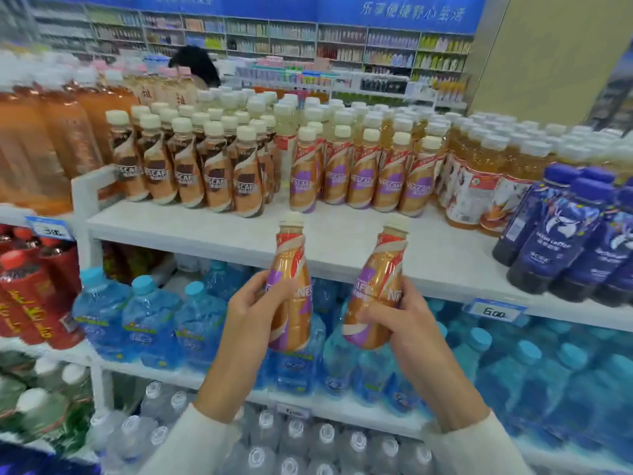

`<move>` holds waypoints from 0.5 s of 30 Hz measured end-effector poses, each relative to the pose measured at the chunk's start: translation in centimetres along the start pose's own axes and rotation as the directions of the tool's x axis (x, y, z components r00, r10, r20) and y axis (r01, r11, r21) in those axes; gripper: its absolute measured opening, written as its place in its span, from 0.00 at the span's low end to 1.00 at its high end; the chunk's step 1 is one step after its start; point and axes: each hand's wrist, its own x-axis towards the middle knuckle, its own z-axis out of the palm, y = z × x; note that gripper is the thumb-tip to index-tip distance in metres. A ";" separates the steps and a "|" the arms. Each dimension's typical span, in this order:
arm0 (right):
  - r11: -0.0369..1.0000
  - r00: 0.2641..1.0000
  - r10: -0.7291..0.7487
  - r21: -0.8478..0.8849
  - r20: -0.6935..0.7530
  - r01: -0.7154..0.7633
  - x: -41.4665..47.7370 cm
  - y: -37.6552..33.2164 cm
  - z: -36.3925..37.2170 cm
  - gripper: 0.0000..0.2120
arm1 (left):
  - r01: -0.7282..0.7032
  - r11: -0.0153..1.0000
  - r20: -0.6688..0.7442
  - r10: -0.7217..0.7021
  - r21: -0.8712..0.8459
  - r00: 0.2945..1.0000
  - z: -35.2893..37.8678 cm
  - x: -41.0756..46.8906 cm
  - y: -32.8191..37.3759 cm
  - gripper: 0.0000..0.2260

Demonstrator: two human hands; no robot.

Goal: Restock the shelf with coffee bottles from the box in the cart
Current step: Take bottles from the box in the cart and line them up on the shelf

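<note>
Left grip (253,311) clasps left bottle (292,257), right grip (409,320) clasps right bottle (385,265) (two coffee bottles total).

Both forearms extend up and forward from the bottom edge, in white sleeves (181,447) that end at the wrists. The left hand (253,306) holds a bottle (291,323) nearly upright, its fingers curled round the middle. The right hand (407,323) grips a second bottle (380,279) low on its body, thumb laid across the label, with the bottle's top leaning right. The hands sit at about the same height, near each other and not touching.
</note>
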 end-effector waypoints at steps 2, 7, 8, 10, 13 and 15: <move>1.000 0.999 -0.028 0.002 -0.033 0.029 1.2 -1.2 -0.6 0.26 | -0.038 0.999 0.023 0.038 0.007 0.999 1.4 1.4 0.9 0.08; 0.990 0.983 -0.135 -0.042 -0.125 0.131 4.6 -4.8 -1.2 0.27 | -0.163 0.986 0.111 0.157 0.043 0.981 4.9 5.8 3.2 0.09; 0.986 0.978 -0.161 -0.053 -0.133 0.155 5.3 -5.3 -1.2 0.28 | -0.191 0.980 0.139 0.181 0.056 0.973 5.6 6.7 3.5 0.11; 0.974 0.965 -0.218 -0.090 -0.143 0.207 6.5 -6.2 -1.2 0.29 | -0.256 0.963 0.183 0.238 0.085 0.954 6.7 8.3 3.9 0.15; 0.945 0.941 -0.302 -0.176 -0.151 0.275 7.9 -6.5 -1.3 0.29 | -0.345 0.927 0.225 0.309 0.145 0.924 7.8 10.4 3.3 0.19; 0.934 0.933 -0.323 -0.214 -0.159 0.287 8.8 -6.1 -1.4 0.30 | -0.367 0.909 0.259 0.313 0.199 0.914 8.2 11.7 2.8 0.21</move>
